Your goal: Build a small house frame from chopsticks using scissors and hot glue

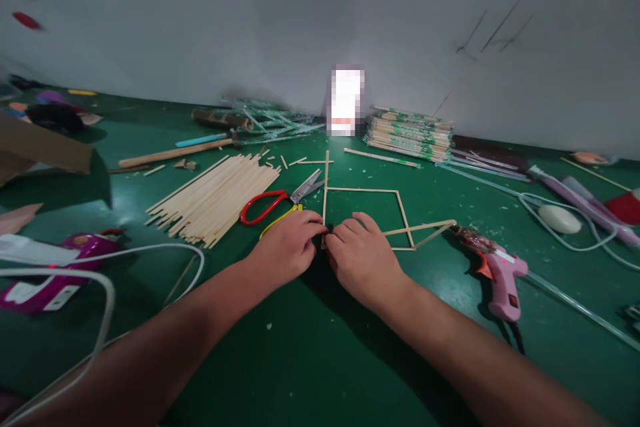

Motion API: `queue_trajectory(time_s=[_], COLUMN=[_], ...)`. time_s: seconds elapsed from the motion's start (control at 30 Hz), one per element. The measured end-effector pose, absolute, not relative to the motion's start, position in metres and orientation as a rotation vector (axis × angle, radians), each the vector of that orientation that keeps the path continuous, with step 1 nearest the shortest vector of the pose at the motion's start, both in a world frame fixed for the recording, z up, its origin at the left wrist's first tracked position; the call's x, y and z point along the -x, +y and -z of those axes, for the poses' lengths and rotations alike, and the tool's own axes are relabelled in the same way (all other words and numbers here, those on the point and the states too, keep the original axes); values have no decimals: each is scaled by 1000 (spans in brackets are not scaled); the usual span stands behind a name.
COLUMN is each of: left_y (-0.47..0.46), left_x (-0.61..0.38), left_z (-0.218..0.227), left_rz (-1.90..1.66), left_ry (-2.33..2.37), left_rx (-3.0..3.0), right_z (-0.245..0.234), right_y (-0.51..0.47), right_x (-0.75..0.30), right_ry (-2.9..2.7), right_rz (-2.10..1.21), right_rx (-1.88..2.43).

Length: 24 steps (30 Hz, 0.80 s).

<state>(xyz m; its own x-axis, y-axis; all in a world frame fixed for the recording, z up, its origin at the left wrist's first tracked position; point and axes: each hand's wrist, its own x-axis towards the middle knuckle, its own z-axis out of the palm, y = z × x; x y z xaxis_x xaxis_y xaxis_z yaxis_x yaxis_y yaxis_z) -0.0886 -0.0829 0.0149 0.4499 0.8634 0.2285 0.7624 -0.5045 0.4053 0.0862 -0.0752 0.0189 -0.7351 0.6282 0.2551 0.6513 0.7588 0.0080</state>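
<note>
My left hand point(286, 245) and my right hand point(367, 259) meet at the near left corner of a frame of thin wooden sticks point(363, 189) lying flat on the green table. The fingers of both hands are closed on that corner and hide most of the joint. One upright-running stick point(327, 170) extends away past the frame's far left corner. On the right, two slanting sticks point(434, 233) join at a point touching the nozzle of a pink glue gun point(500, 270). Beside my left hand lie scissors with red and yellow handles point(265, 205), blades apart.
A fanned pile of loose sticks point(217, 200) lies to the left. Wrapped chopstick bundles point(410, 133) and empty-looking plastic wrappers point(275, 117) line the wall. A purple device point(65, 270) with a white cable stands left; clear glue sticks point(583, 307) and a white oval object point(560, 219) lie right.
</note>
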Motion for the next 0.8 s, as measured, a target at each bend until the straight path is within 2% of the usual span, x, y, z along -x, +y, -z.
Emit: queue_trajectory(time_s=[0.8], left_y=[-82], left_x=[87], left_z=[-17], left_rz=[-591], left_ry=[1409], left_rx=[-2439], right_z=[-18], right_y=[-78], right_x=[-86], right_ry=[-2706], right_rz=[125], right_rx=[998])
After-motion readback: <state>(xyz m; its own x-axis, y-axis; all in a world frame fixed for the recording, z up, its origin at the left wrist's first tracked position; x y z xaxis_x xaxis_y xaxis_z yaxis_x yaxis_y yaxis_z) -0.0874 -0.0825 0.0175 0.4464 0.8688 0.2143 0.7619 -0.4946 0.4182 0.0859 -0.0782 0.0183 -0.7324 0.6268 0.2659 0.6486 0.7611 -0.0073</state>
